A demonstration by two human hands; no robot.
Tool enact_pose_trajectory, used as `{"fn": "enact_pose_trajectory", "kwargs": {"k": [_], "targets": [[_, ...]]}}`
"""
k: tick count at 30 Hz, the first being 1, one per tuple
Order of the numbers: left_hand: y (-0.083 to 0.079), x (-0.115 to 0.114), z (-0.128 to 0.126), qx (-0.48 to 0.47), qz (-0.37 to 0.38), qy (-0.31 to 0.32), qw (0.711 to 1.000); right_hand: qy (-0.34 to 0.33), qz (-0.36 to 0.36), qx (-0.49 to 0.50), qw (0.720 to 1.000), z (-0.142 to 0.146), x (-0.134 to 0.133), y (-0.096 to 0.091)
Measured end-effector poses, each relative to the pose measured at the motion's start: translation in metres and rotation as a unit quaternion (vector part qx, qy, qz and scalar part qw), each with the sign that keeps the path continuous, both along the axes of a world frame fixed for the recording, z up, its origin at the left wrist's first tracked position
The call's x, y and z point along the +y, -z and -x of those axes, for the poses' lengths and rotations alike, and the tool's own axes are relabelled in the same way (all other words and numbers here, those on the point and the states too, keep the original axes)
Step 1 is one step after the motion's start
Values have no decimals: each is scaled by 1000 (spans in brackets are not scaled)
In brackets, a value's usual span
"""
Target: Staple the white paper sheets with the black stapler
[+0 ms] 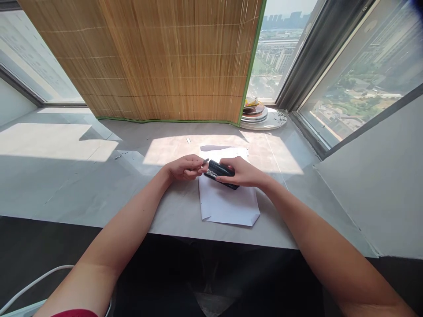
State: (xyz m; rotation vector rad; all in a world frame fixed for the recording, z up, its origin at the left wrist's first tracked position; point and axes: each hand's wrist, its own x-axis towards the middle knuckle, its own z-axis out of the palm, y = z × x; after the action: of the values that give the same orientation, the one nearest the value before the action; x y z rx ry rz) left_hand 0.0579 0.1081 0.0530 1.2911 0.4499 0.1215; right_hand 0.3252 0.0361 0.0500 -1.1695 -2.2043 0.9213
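Note:
My right hand is closed around a black stapler, thumb on its near side and fingers over the far side. The stapler lies at a slant above a stack of white paper. Just left of it, my left hand pinches a small grey strip that looks like a row of staples. Its fingertips are close to the stapler's left end; whether they touch it I cannot tell. The paper's two near corners are creased or folded.
A bamboo blind with green edging hangs over the window. Stacked plates stand at the back right of the pale sill. Small slivers lie behind my hands. The sill's front edge faces me, and a white cable curves at lower left.

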Motion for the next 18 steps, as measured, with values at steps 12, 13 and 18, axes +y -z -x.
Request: {"fn": "enact_pose_trajectory", "kwargs": {"k": [12,13,18], "targets": [[6,0,-5,-57,0,117,991,54,-115,218,968,23,-13,-6],[6,0,-6,-58,4,120,991,53,-120,220,967,25,-13,-6],[4,-4,-9,-32,17,118,992,66,-123,221,965,28,-15,-5]]}}
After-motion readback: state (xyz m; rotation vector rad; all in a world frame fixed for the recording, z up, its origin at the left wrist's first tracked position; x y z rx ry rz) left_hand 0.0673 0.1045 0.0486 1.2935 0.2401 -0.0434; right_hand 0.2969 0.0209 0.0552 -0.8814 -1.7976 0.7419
